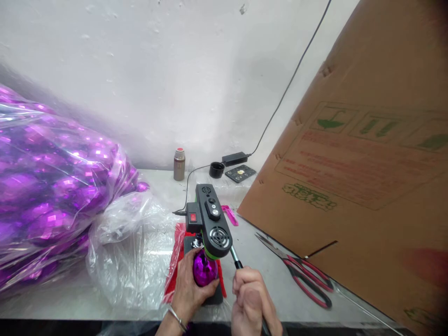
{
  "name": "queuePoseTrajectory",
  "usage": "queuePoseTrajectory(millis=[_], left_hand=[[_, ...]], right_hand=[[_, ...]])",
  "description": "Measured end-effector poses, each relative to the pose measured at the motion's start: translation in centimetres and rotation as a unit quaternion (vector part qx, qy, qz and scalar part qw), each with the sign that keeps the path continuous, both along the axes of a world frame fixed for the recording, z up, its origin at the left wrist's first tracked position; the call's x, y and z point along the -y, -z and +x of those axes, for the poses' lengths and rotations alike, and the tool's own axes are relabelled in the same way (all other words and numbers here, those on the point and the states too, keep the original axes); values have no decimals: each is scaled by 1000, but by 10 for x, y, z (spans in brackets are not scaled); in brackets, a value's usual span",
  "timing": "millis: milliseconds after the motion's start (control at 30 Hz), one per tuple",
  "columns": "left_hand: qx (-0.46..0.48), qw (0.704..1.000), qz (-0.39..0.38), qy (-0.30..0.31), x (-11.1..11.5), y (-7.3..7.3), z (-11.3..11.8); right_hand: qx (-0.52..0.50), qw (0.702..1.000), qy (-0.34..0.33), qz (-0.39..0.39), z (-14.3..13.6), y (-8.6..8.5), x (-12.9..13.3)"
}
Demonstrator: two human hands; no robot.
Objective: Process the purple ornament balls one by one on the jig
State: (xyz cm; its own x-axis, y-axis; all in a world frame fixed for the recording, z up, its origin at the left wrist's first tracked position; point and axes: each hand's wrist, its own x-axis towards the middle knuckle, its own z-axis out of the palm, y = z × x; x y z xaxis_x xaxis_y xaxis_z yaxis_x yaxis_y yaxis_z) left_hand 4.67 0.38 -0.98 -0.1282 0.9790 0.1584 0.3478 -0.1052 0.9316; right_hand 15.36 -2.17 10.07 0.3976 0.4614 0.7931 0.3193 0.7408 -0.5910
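A shiny purple ball sits just beneath the head of a small black and green bench machine. My left hand curls around the ball from the left and below, thumb at its lower right. The machine's base lies partly on red plastic, mostly hidden by the ball and my hand. My right hand is closed around the black grip of the machine's metal lever, to the right of the ball. A red switch shows on the machine's left side.
A clear bag of purple balls fills the left. A tall cardboard box leans in on the right, with red-handled scissors before it. Behind stand a bottle, a black cup and a power adapter.
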Motion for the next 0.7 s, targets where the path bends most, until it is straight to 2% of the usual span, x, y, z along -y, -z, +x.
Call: queuePoseTrajectory(millis=[300,567,700], left_hand=[[-42,999,16,1,0,6,0],[-53,998,30,2,-2,9,-1],[-58,997,42,2,-2,9,-1]], right_hand=[[-11,1000,-10,2,1,4,1],[-22,999,20,24,-8,-11,-5],[-35,999,20,16,-9,-10,-6]])
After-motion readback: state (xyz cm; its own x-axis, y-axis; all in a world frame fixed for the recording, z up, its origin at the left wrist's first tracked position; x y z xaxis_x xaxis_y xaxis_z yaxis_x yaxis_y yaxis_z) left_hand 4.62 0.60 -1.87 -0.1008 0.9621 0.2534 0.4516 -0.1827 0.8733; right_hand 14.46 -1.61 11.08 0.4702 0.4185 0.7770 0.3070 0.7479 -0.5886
